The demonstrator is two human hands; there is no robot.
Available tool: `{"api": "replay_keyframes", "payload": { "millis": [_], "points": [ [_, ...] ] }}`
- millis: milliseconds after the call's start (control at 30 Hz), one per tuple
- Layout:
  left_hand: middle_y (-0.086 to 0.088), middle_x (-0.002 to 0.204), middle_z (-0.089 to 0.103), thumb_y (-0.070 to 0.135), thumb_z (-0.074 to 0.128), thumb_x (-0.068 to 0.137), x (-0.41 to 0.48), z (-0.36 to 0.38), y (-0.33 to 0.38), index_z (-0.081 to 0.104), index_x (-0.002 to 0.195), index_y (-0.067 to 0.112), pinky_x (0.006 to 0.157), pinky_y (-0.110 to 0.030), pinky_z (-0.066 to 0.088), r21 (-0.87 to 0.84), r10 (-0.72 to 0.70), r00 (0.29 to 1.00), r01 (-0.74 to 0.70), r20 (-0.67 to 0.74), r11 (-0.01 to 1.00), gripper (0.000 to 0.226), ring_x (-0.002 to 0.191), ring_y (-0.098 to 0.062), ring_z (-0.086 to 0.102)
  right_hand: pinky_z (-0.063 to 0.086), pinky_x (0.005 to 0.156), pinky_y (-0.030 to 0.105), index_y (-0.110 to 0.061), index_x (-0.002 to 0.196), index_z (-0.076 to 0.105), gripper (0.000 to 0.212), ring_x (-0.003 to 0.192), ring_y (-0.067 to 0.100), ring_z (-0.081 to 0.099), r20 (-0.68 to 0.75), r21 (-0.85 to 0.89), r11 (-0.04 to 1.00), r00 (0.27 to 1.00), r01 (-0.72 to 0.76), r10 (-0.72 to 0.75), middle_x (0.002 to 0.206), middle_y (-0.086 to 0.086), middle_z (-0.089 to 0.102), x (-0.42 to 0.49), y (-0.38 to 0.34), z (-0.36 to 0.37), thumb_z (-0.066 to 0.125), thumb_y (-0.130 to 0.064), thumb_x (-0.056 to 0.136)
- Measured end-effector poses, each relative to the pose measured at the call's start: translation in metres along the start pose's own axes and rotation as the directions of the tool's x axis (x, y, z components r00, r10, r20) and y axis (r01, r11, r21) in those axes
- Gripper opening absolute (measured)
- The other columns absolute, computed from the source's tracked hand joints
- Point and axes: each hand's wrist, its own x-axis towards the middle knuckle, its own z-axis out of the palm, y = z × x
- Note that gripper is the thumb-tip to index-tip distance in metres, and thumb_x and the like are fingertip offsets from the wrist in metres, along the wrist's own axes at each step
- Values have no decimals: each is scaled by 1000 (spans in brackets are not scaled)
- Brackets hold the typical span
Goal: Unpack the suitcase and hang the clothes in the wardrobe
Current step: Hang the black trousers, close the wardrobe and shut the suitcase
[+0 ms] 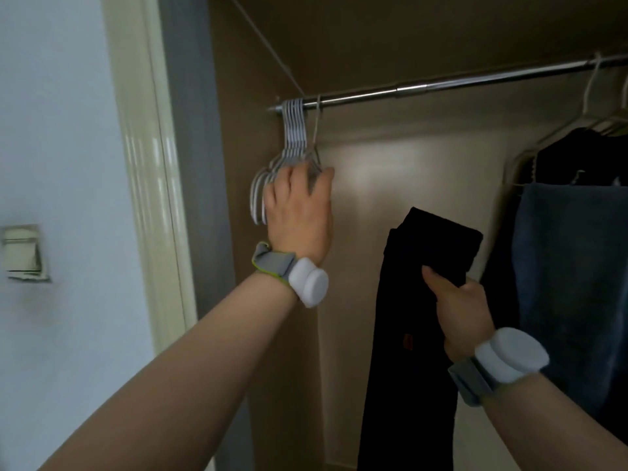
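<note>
Inside the wardrobe a metal rail [441, 83] runs from the left wall up to the right. A bunch of several white hangers [295, 130] hangs at its left end. My left hand [299, 209] reaches up and grips the hangers just below their necks; its fingers are hidden behind them. My right hand [457, 307] holds a folded pair of black trousers [414, 317], thumb pressed on the front, and the trousers hang down below the rail. The suitcase is out of view.
Dark garments [584, 154] and a blue cloth [574, 273] hang on hangers at the rail's right end. The wardrobe's brown side wall [251, 96] and a cream door frame [149, 164] stand on the left. A wall switch [22, 253] sits on the pale wall.
</note>
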Motion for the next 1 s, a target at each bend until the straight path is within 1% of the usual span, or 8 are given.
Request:
{"api": "replay_keyframes", "payload": {
  "millis": [100, 167, 267, 333, 500, 633, 833, 1000],
  "points": [
    [-8, 91, 64, 22, 56, 75, 21, 2, -14, 67, 94, 22, 69, -33, 47, 241, -44, 994, 18, 104, 970, 23, 81, -29, 60, 53, 71, 32, -7, 88, 65, 10, 68, 17, 62, 3, 20, 1000, 1000, -6, 6, 92, -3, 63, 0, 0, 7, 61, -16, 90],
    [-6, 80, 62, 22, 42, 78, 34, -6, -19, 68, 86, 22, 64, -31, 46, 342, -69, 986, 14, 150, 940, 28, 73, -28, 59, 54, 68, 31, -7, 88, 65, 11, 72, 21, 63, 33, 44, 999, 999, -30, 29, 93, 1, 65, -1, -2, 10, 60, -17, 90],
    [-14, 109, 61, 15, 36, 94, 45, -4, -26, 56, 111, 13, 86, -39, 38, 250, -88, 937, 1, 337, 968, 27, 103, -34, 53, 52, 74, 35, -11, 87, 67, 9, 73, 25, 62, 50, 56, 998, 998, -40, 37, 89, 7, 68, -1, -4, 12, 61, -17, 90],
    [-16, 114, 60, 14, 34, 96, 49, 0, -30, 53, 114, 10, 89, -40, 35, 214, -96, 926, 17, 364, 977, 27, 108, -35, 52, 53, 73, 34, -17, 81, 67, 11, 72, 23, 63, 56, 55, 998, 998, -35, 32, 82, 8, 68, -1, -5, 13, 61, -17, 90],
    [-16, 100, 67, 16, 38, 96, 63, 4, -30, 59, 100, 8, 69, -33, 35, 182, -140, 918, 76, 370, 980, 23, 92, -33, 63, 53, 71, 32, -19, 74, 66, 17, 67, 18, 63, 53, 70, 997, 998, -21, 18, 73, 1, 66, -1, -5, 14, 61, -15, 90],
    [-17, 101, 66, 13, 36, 97, 74, 6, -26, 56, 103, 5, 64, -34, 35, 169, -220, 896, 166, 385, 971, 22, 88, -35, 62, 54, 65, 28, -19, 72, 66, 19, 63, 15, 64, 40, 76, 997, 999, -19, 16, 68, -3, 67, 0, -4, 13, 62, -15, 90],
    [-19, 99, 65, 13, 37, 97, 72, 10, -21, 51, 107, 4, 63, -35, 37, 76, -223, 909, 210, 351, 975, 20, 87, -38, 62, 54, 61, 27, -18, 71, 65, 19, 61, 14, 63, -8, 65, 998, 1000, -10, 10, 66, -1, 66, 5, -2, 5, 63, -14, 89],
    [-19, 97, 65, 17, 37, 98, 68, 12, -12, 52, 108, 5, 59, -34, 36, 7, -213, 928, 222, 306, 975, 22, 85, -38, 62, 50, 77, 34, -15, 74, 66, 16, 67, 18, 62, -35, 54, 998, 999, 15, -13, 76, 0, 67, 7, -1, 0, 63, -12, 89]
  ]
}}
